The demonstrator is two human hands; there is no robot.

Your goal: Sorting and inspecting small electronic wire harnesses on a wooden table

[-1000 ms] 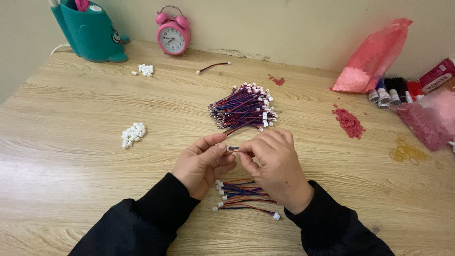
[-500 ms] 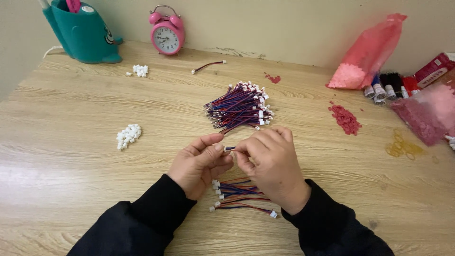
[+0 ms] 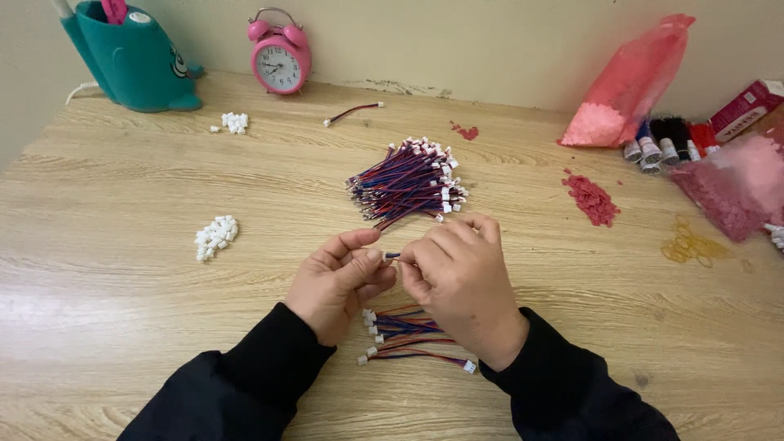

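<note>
Left hand: the left hand point(image 3: 339, 282) has thumb and forefinger pressed together, pinching one end of a short wire lead point(image 3: 391, 256).
Right hand: the right hand point(image 3: 459, 282) pinches the other end of the same lead, fingers curled over it.
Wire lead: only a small dark stretch shows in the gap between the two hands, held above the worktop point(image 3: 122, 327); its ends are hidden by the fingertips.
Small bundle: a few red and blue leads with white plugs point(image 3: 408, 335) lie on the worktop just beneath both hands.
Large bundle: a bigger heap of like leads point(image 3: 404, 181) lies just beyond the hands.
White plugs: a loose pile point(image 3: 216, 237) lies left of the left hand, well apart.
</note>
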